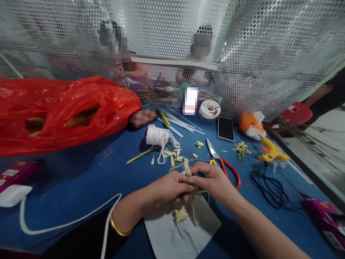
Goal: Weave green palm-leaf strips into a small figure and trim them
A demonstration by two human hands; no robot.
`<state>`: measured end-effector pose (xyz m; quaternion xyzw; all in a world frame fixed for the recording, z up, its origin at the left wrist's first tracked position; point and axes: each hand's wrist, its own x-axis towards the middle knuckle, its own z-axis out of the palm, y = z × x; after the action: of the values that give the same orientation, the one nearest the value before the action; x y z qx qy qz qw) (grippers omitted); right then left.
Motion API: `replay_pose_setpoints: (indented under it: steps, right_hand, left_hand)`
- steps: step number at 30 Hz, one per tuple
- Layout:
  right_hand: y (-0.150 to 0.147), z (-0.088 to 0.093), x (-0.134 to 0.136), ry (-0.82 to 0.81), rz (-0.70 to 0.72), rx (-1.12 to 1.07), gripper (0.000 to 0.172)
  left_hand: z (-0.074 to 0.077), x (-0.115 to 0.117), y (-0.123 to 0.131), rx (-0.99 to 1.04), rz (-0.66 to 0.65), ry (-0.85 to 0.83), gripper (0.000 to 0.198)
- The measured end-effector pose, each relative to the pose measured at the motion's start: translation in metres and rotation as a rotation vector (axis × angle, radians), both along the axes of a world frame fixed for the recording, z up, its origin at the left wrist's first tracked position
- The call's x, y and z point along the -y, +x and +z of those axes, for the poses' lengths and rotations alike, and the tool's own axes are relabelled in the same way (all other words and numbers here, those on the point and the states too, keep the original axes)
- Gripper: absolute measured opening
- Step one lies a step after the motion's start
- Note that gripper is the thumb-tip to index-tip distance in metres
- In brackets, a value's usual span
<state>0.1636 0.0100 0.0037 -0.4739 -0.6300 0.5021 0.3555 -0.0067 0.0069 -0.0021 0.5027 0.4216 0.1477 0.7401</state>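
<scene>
Both my hands meet over the blue table, near its front middle. My left hand and my right hand are closed on a pale yellow-green leaf strip that sticks up between the fingertips. A thin green strand runs out below my right hand. Under the hands lies a grey paper sheet with a small folded piece of leaf on it. Red-handled scissors lie just behind my right hand. Cut leaf bits are scattered behind my hands.
A big red plastic bag fills the left. A bundle of white string, a phone, a tape roll, a yellow glue gun with black cord and a white cable lie around. People sit behind the perforated screen.
</scene>
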Motion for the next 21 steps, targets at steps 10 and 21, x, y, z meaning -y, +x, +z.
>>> replay_pose_setpoints:
  steps: [10, 21]
  right_hand:
    - [-0.013, -0.004, 0.013, -0.228, -0.163, -0.227, 0.029]
    - [-0.004, -0.007, 0.003, 0.419, -0.251, 0.114, 0.015]
  left_hand:
    - [0.005, 0.002, -0.002, 0.061, -0.027, -0.004, 0.033]
    - [0.000, 0.004, 0.003, 0.166, 0.165, -0.089, 0.034]
